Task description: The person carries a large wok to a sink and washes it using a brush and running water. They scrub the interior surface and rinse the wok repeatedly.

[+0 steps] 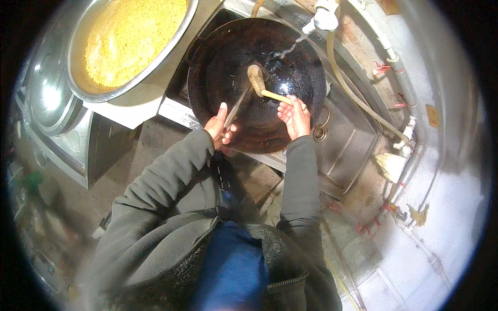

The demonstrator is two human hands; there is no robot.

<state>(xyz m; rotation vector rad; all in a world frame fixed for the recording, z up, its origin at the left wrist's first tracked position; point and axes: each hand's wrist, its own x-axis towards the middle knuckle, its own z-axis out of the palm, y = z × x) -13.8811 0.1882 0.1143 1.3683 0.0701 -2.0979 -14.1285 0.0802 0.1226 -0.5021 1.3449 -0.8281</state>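
A large dark wok (221,50) sits over a sink, and water (290,50) runs into it from a white tap (326,19). My right hand (296,116) grips the yellow handle of a scrubbing brush (256,79), whose ribbed head is over the middle of the wok. In my left hand (220,127), at the wok's near left rim, is the handle of a long metal utensil (238,107). Its far end reaches to the brush head, which partly hides it, so its kind cannot be told.
A wide metal basin (171,52) of yellow grains in liquid stands at the upper left. Beyond it lies a domed metal lid (52,93). Right of the wok are the steel sink (350,144), a metal ring (320,134) and a hose (350,93); pipes run along the wall.
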